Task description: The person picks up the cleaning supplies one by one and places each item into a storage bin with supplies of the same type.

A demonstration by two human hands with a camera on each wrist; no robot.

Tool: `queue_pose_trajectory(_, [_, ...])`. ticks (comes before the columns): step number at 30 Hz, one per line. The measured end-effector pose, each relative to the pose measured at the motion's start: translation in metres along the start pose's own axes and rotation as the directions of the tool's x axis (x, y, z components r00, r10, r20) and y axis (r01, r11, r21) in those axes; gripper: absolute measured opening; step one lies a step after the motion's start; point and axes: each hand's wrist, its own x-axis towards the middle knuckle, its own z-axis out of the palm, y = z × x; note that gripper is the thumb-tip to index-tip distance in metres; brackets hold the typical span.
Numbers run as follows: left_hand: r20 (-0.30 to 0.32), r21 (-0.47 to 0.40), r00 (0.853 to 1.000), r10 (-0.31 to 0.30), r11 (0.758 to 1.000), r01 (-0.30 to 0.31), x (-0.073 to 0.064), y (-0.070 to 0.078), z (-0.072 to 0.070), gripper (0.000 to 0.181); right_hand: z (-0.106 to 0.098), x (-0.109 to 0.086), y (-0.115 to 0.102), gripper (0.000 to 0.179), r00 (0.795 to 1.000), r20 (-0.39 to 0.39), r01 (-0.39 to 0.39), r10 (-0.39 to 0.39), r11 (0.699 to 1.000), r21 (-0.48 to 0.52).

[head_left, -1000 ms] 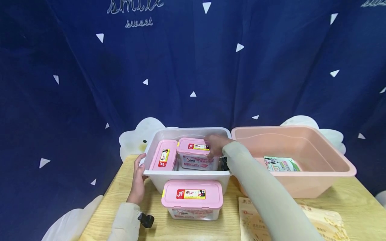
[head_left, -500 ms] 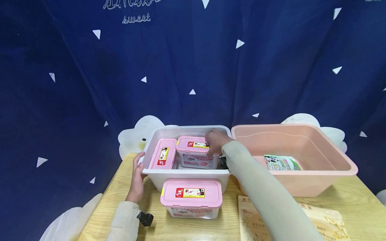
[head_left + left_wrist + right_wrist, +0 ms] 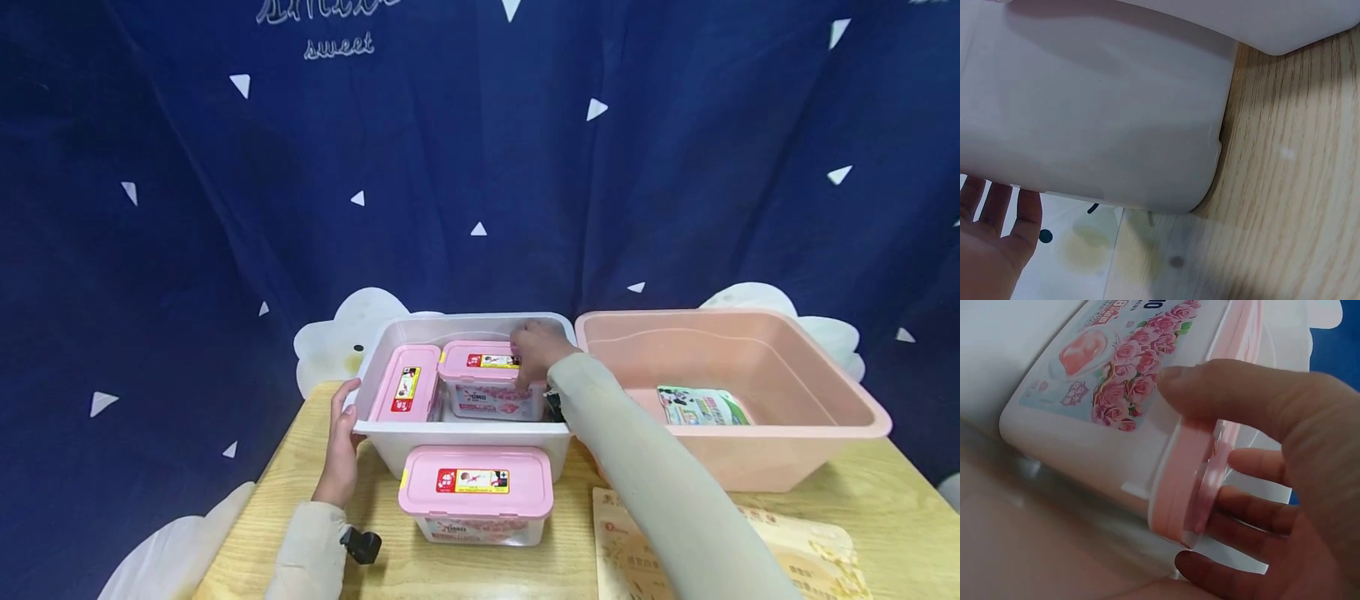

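Note:
My right hand (image 3: 542,353) grips the right end of a pink-lidded OMO detergent tub (image 3: 495,400) inside the white bin (image 3: 465,431). In the right wrist view, the thumb presses the tub's printed side (image 3: 1129,381) just below the lid, and the fingers reach round the lid's far edge. A second pink-lidded tub (image 3: 405,383) lies lengthwise along the bin's left wall. My left hand (image 3: 342,454) holds the bin's left side near the front corner; in the left wrist view its fingertips touch the bin's edge. A third detergent tub (image 3: 476,483) stands on the table before the bin.
A peach bin (image 3: 772,454) stands close on the right, with a green-and-white packet (image 3: 701,408) inside. Flat beige packaging (image 3: 798,546) lies at the front right of the wooden table (image 3: 566,567), partly under the right forearm. A blue curtain (image 3: 480,167) hangs behind.
The view has tilted slightly down and then settled. Both hands keep their holds, and the tubs stay where they were in the bin and on the table.

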Motion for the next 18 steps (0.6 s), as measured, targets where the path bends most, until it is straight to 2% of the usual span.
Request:
queue_pose_trajectory(5, [-0.009, 0.000, 1.000, -0.001, 1.000, 0.001, 0.001, 0.002, 0.001, 0.044, -0.003, -0.002, -0.003, 0.055, 0.999, -0.042, -0.023, 0.019, 0.995, -0.098])
queue_pose_trajectory(9, [-0.005, -0.004, 1.000, -0.002, 1.000, 0.002, 0.002, 0.002, 0.003, 0.044, -0.007, -0.005, -0.002, 0.049, 0.999, -0.019, -0.034, 0.032, 0.994, -0.105])
queue_pose_trajectory(11, [0.000, -0.004, 1.000, -0.004, 1.000, 0.004, 0.003, 0.002, 0.004, 0.044, -0.011, -0.007, 0.000, 0.041, 1.000, 0.005, -0.011, 0.011, 0.995, -0.096])
queue_pose_trajectory(15, [0.001, 0.001, 1.000, -0.007, 1.000, 0.007, 0.003, 0.004, 0.004, 0.044, -0.022, -0.007, 0.000, 0.033, 0.994, 0.098, 0.050, -0.057, 0.996, 0.075])
queue_pose_trajectory(18, [-0.003, -0.007, 1.000, -0.008, 1.000, 0.008, 0.000, 0.004, 0.001, 0.045, -0.032, -0.008, -0.003, 0.034, 0.980, 0.160, 0.084, -0.120, 0.973, 0.217])
